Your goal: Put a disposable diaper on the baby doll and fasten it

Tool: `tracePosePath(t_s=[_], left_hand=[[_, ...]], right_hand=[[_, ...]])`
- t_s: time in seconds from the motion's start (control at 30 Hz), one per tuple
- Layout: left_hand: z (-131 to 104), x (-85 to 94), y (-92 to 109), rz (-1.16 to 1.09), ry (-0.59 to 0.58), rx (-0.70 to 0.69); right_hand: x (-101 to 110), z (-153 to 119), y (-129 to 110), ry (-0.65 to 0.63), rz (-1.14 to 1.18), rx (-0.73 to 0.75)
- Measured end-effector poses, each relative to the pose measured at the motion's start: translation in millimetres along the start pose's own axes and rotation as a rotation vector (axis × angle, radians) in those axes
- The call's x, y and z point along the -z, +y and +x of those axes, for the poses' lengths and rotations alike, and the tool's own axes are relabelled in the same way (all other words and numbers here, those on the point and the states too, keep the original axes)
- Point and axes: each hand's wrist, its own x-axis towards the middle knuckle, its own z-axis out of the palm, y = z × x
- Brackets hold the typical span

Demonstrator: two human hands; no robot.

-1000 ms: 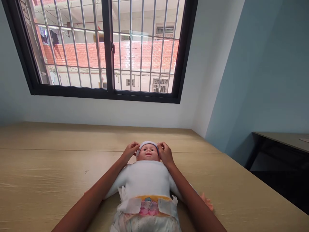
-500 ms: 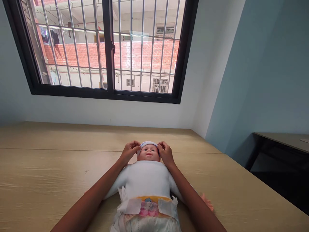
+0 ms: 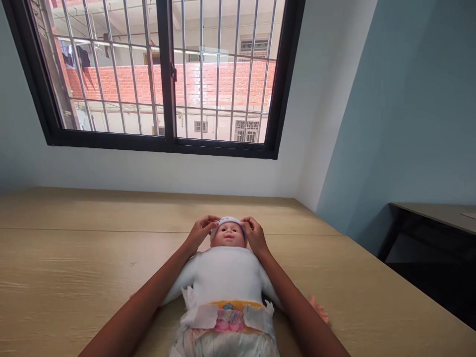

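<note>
A baby doll [image 3: 228, 272] with a white cloth body lies on its back, its head toward the window. On its head sits a white cap [image 3: 227, 219] with small dark marks along the front. My left hand [image 3: 204, 229] pinches the cap's edge at the left side of the head. At the opposite side, my right hand [image 3: 254, 233] has its fingers closed on the cap's edge near the temple. Around the doll's hips is a diaper [image 3: 226, 342] with a colourful front band and white side tabs. My forearms pass over the doll's arms and partly hide them.
The doll rests on a wide light wooden table [image 3: 74, 277], which reaches to the wall. Above it is a black-framed window [image 3: 169, 144] with metal bars outside. A dark desk [image 3: 435, 215] stands at the right, beside the blue wall.
Both hands have shifted very slightly on the cap, with the left fingers a little more extended over its edge. The doll's body lies as before.
</note>
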Motion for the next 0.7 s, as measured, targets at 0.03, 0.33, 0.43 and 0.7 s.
tracePosePath(t_s=[0.03,0.33,0.43,0.7], left_hand=[[0.0,0.2,-0.1,0.006,-0.008,-0.002],[2.7,1.6,-3.1,-0.021,-0.085,-0.023],[2.9,0.7,-1.9,-0.026,-0.08,-0.011],[1.6,-0.5,-2.3,-0.038,-0.027,0.041]], right_hand=[[0.1,-0.3,-0.6,-0.006,0.009,0.002],[1.1,-0.4,-5.1,-0.076,0.09,-0.018],[1.2,-0.2,-5.5,-0.1,0.104,-0.03],[1.2,-0.5,-5.1,-0.102,0.113,-0.046]])
